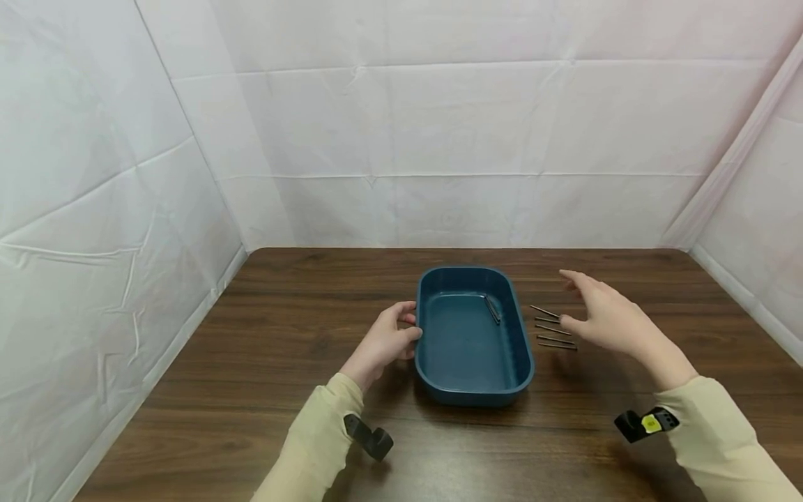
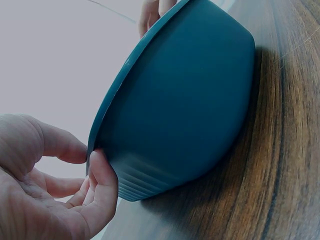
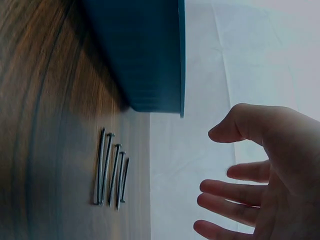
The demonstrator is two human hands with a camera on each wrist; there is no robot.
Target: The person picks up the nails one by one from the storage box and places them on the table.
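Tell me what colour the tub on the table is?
The tub is dark teal blue all over, seen best from the head view.

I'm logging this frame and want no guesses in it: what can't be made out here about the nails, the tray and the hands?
- Nails in the tray: head view, too small to count; both wrist views show only the tray's outside wall.
- Nails on the table: right wrist view, blurred; heads and exact count unclear.
- Left hand: left wrist view, cut off by the frame edge.
- Right hand: right wrist view, cut off by the frame edge.
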